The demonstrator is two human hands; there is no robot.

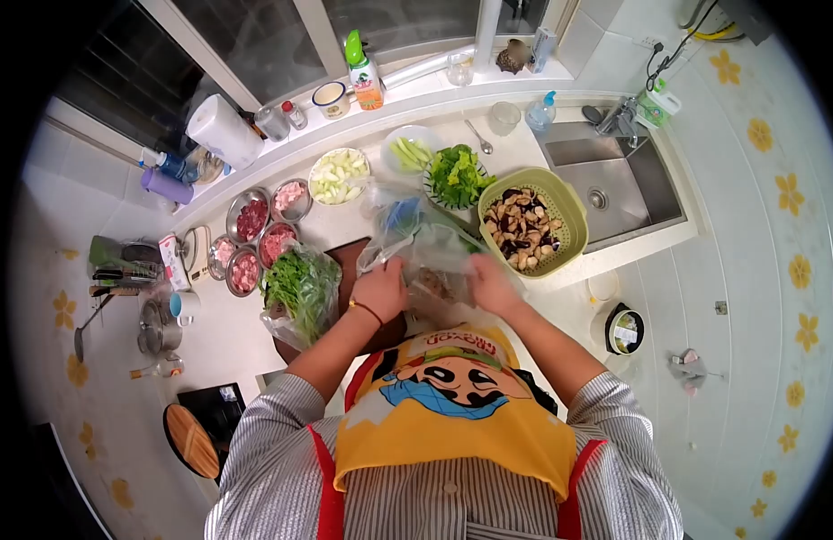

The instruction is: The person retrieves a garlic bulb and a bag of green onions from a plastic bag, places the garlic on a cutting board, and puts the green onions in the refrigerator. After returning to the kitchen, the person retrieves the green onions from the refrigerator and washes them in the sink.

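Observation:
A clear plastic bag (425, 238) is stretched between my two hands over the counter. My left hand (380, 288) is closed on its left edge, and a thin band circles that wrist. On the opposite edge my right hand (494, 284) grips the bag, its fingers smeared by motion. Something brownish shows low in the bag, too blurred to name. Under and left of my left hand is a dark brown board (349, 261). Beside it, leafy green herbs (299, 283) lie in another clear bag. A green colander (574, 220) of cut eggplant stands beyond my right hand.
Several metal bowls of cut raw meat (252, 219) stand at left. Behind are a plate of pale slices (340, 175), a plate of green strips (410, 151) and leafy greens (458, 176). The sink (646, 184) is at right, a bin (624, 329) below.

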